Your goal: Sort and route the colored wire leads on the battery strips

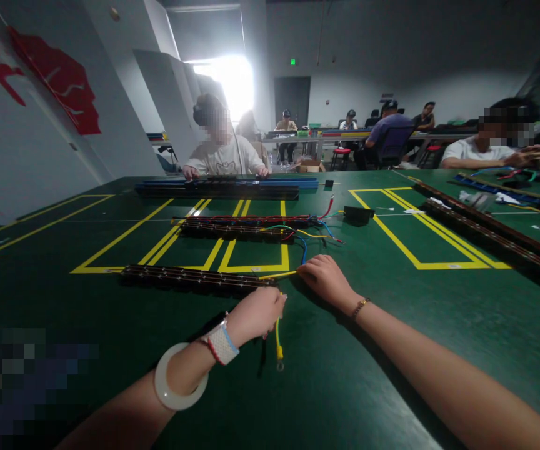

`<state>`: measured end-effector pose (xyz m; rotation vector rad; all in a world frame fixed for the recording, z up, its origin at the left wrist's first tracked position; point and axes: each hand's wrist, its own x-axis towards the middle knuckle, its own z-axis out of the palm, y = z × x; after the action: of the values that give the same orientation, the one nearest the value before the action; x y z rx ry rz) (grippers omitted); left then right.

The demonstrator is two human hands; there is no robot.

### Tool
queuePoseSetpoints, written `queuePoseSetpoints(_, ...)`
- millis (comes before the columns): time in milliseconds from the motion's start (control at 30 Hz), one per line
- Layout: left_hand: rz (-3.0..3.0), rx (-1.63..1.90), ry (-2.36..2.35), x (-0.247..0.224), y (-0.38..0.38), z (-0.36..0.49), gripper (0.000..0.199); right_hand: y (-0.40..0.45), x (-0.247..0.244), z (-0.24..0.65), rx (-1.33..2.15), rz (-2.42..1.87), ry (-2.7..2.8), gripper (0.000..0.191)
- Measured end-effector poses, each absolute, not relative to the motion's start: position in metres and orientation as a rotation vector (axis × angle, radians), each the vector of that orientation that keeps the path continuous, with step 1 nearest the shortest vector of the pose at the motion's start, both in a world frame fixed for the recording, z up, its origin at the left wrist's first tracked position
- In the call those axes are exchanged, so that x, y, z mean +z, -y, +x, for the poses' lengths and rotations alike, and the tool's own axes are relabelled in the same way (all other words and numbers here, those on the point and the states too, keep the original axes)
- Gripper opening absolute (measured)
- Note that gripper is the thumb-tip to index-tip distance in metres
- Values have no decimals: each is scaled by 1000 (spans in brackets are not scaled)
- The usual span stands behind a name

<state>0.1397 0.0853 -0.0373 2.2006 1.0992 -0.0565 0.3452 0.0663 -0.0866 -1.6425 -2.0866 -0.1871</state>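
My right hand [324,280] is closed on the end of a yellow wire [277,275]. That wire runs left to a long black strip [190,278] lying on the green table. At the strip's right end, my left hand [257,310] is closed around wires, its fingers partly hidden from view. A green-and-yellow wire [278,334] hangs below those fingers and ends in a ring terminal [280,364]. Just behind lies a second black strip [232,231], with red, blue, yellow and green wires [319,228] spreading from its right end.
Yellow tape lines [110,270] mark the green table [392,350]. A small black block [359,215] lies beyond my right hand. More long strips [499,234] lie at the right. Across the table, a person [225,150] handles blue and black strips [223,187]. Others sit farther back.
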Motion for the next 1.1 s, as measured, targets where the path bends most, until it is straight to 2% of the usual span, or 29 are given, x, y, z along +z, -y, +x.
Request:
queuePoseSetpoints(133,2693,11,-1212,-40,-74,142,41,-66,-87,345,-174,-1623,2088,18)
queuePoseSetpoints(533,2960,196,-1135,-60,-72,144,49,-58,-84,339,-94,-1509,2046,32)
queuePoseSetpoints(767,2966,527,-751,-67,-72,140,46,-52,-80,323,78,-1511,2056,36)
queuePoseSetpoints(933,2799,605,-608,-66,-67,139,42,-52,-74,319,195,-1627,2143,46)
queuePoseSetpoints(1100,2110,535,-783,-69,-66,145,50,-56,-64,328,539,-1734,2039,26)
